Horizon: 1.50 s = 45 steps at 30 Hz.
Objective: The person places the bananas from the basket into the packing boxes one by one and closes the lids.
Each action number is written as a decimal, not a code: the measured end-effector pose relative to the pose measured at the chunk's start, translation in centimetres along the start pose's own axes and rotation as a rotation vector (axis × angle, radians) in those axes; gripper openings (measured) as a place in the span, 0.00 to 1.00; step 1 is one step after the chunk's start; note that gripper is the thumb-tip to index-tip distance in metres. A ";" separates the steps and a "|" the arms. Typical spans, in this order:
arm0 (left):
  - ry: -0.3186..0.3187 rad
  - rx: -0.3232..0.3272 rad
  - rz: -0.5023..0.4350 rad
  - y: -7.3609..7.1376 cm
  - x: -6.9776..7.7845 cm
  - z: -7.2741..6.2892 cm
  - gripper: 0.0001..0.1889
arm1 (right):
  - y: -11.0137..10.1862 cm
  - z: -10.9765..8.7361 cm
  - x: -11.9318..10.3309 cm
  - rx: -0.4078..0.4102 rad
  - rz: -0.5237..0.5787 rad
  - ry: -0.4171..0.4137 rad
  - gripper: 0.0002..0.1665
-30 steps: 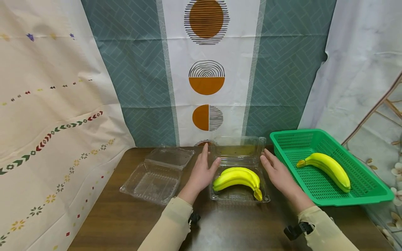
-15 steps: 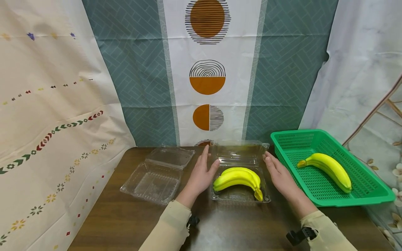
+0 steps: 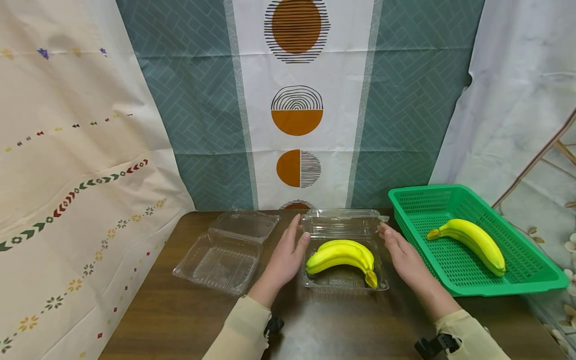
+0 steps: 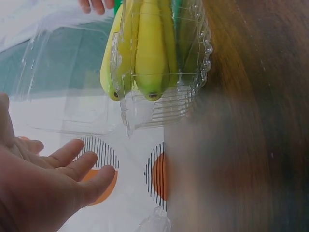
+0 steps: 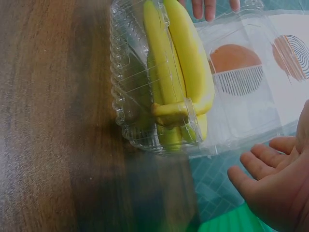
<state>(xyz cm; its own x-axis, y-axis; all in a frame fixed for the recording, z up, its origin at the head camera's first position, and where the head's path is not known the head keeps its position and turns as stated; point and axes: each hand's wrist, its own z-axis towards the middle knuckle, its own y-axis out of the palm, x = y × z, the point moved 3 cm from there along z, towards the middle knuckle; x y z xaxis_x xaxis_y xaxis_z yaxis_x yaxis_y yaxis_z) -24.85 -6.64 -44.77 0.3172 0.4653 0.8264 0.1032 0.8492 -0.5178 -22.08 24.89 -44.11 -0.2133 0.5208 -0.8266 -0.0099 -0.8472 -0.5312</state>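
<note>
The head camera is looking forward and down from above; two wrist cameras are looking in from close by.

The head view is taking in the table [image 3: 180, 320] widely, with a clear container [image 3: 344, 229] and bananas [image 3: 339, 254] sitting at lower centre. The left wrist view, turned sideways, is facing the container's left end, table at frame right; the right wrist view is facing the other end, table at frame left. Both are sharing the container at upper centre, catching at the top edge the right hand [image 3: 407, 260] and left hand [image 3: 281, 257] respectively.
</note>
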 end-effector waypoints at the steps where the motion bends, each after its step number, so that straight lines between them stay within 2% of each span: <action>1: 0.001 -0.001 0.003 0.0 0.0 -0.1 0.38 | 0.0 -0.1 0.0 -0.003 -0.007 0.002 0.40; 8: 0.022 -0.005 -0.002 -0.2 0.1 -0.8 0.39 | 0.1 -1.0 0.2 -0.005 -0.061 0.000 0.38; 17: 0.011 -0.024 0.030 0.0 0.0 -1.6 0.40 | 0.1 -2.0 0.5 -0.024 -0.095 0.021 0.41; 26: 0.019 -0.033 0.042 0.2 0.1 -2.3 0.40 | -0.1 -2.7 1.1 -0.062 -0.086 -0.029 0.39; 36: 0.005 -0.038 0.060 0.9 -0.5 -2.8 0.39 | 0.3 -3.1 1.5 -0.106 -0.069 0.010 0.40; 45: -0.005 -0.060 0.067 1.3 -0.9 -3.1 0.40 | 0.4 -3.3 1.8 -0.119 -0.080 0.010 0.39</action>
<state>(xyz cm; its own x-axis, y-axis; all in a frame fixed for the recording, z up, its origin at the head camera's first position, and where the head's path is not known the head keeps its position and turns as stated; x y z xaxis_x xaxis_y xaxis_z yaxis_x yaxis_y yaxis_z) -22.10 -6.78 -46.89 0.3208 0.5217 0.7905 0.1382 0.7999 -0.5840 -19.26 25.83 -46.48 -0.2069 0.5877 -0.7822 0.0900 -0.7846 -0.6134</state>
